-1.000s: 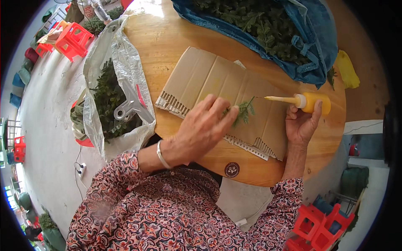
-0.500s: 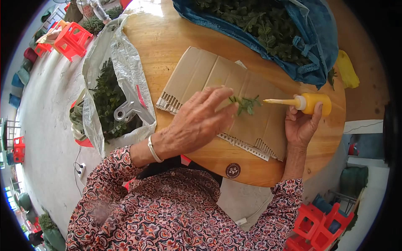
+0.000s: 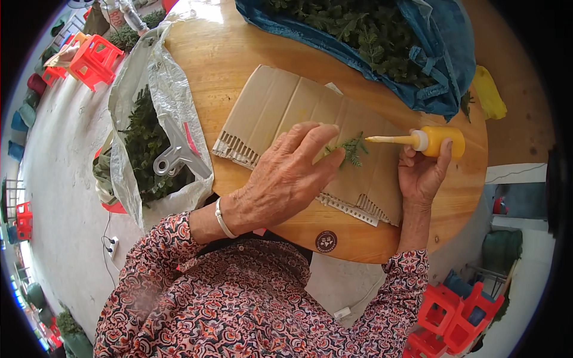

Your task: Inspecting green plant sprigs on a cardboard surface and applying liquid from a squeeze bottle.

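Note:
Over the cardboard sheet (image 3: 280, 89), my left hand (image 3: 286, 176) is closed on a small green conifer sprig (image 3: 354, 151); the fingers partly hide its held end. My right hand (image 3: 422, 179) grips a yellow squeeze bottle (image 3: 447, 142), tipped on its side. Its long nozzle (image 3: 391, 139) points left, and the tip is at the sprig's upper end; whether they touch I cannot tell. Both hands are above the round wooden table (image 3: 209, 65).
A blue bag (image 3: 444, 107) full of green branches (image 3: 382, 42) lies at the far side. Left of the cardboard is a whitish plastic bag (image 3: 176, 77) of greenery, with a large grey clip (image 3: 176, 156) on it. Red stools (image 3: 95, 59) stand on the floor.
The sprig's leafy end has turned upward and is nearer the nozzle tip. Both hands keep their hold. The whole view has shifted slightly.

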### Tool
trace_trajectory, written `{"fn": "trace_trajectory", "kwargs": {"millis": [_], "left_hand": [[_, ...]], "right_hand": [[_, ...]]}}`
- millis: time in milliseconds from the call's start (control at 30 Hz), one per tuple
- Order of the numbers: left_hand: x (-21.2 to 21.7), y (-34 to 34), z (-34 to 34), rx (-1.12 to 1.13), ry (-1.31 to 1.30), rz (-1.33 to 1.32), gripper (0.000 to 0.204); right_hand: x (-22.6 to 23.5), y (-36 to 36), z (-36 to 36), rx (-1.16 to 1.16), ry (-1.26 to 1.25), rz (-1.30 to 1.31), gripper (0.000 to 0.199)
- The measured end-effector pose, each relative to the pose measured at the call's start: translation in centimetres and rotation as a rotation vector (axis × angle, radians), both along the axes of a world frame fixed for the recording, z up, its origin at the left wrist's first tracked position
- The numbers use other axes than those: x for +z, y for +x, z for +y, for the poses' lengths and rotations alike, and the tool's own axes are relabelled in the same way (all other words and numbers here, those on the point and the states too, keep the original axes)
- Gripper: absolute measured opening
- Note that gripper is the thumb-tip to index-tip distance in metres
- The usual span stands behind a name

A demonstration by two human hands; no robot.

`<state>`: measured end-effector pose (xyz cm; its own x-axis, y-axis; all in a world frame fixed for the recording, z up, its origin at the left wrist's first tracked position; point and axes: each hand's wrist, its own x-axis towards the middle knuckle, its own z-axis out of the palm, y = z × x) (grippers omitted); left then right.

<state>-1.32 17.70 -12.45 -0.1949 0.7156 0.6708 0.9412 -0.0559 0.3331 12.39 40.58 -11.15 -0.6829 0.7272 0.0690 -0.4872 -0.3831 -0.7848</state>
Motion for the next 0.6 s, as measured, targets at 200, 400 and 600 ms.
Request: {"fn": "trace_trajectory", "kwargs": {"millis": [200,400,600], "left_hand": [[-0.9,2.1,0.1,-0.074,-0.088,0.011,0.047],[-1.5,1.8,0.7,-0.027,-0.164,0.034,0.062],[-1.1,1.5,0.3,-0.084,-0.207,-0.001,0.056]], "right_hand": [[-0.2,0.2,0.8,0.033,-0.073,0.043,0.045],[-0.1,0.2,0.9,-0.007,-0.060,0.064,0.045],[0.0,0.5,1.0,-0.012,-0.050,0.072,0.044]]}}
